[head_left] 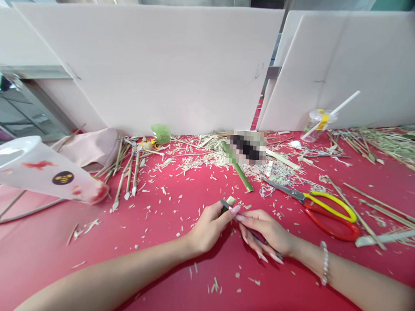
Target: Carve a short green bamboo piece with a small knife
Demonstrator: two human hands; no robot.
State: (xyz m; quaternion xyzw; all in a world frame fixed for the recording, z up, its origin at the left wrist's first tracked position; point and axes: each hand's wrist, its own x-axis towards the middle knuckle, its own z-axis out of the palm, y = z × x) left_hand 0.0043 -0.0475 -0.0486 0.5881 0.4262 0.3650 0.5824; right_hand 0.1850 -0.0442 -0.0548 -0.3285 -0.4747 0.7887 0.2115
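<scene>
Above the red table, my left hand (208,227) and my right hand (265,230) meet at the fingertips. Both are closed. My right hand is wrapped round a slim, dark-handled knife (259,236), whose end shows below the palm. At my left thumb and forefinger, a short pale piece of stalk (231,200) sticks up beside a dark narrow tip (224,204). Fingers hide whether that tip belongs to the knife. Just beyond lies a green stalk (241,174). Scissors (306,197) with yellow and red handles rest to the right.
Shavings (200,162) litter the red table (171,284). Several carved sticks (129,169) lie at left, near a tilted, red-stained plastic cup (38,168). A clear cup (316,124) with a straw stands at back right. White boards (156,68) line the far edge. Thin sticks (383,204) lie right.
</scene>
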